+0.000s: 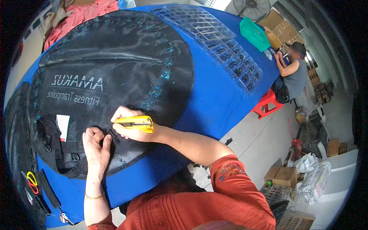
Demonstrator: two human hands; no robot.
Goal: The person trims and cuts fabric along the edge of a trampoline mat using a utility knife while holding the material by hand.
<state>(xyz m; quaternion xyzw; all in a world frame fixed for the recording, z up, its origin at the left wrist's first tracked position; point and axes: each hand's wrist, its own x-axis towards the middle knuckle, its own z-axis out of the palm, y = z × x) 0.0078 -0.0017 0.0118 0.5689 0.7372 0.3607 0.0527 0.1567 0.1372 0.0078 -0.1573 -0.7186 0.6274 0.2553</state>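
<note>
Right hand (134,134), one tool (136,124) (yellow); one bag (115,78) beneath.

On the round black trampoline bag (126,50), beyond the right hand's (132,126) grip and to its left, pale lettering reads "AMAKUZ" over "Fitness Trampoline", running from right to left in the view. A white label (62,127) on the same bag, left of both hands' grips, carries print too small to read, with red at its near end.

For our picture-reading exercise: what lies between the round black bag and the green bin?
Clear compartmented trays, lying on the blue cloth; the head view shows this.
</note>
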